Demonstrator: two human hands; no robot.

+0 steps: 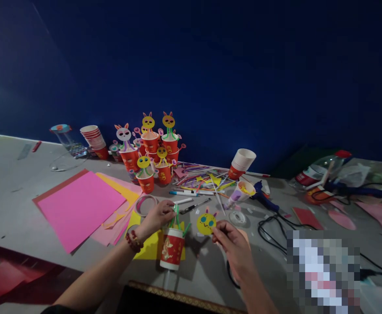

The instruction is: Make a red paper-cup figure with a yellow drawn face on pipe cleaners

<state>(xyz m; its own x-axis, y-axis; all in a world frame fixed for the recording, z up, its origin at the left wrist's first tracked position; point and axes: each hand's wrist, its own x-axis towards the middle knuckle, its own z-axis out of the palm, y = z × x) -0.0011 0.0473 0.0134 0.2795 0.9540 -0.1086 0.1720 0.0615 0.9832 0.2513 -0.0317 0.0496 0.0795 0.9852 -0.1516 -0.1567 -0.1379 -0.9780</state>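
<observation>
My right hand (232,244) pinches the edge of a yellow paper bunny face (206,223) with pink ears and blue eyes, held upright above the table. Near the table's front edge stands a red and white paper cup (172,249) with a gold print. Several green straws (177,216) rise from the cup, one leaning out to the right. Above the cup, the fingers of my left hand (161,214) are closed on an upright straw. Yellow paper (148,240) lies under my left wrist and behind the cup. The paper face and the straws are apart.
Finished cup figures (147,183) crowd the back. Pink sheets (81,207) lie left, beside a tape roll (145,205). Straws and scraps (204,176) spread behind the pens (194,206). At right are a blue glue gun (265,198), its black cable (269,226) and a bottle (321,170).
</observation>
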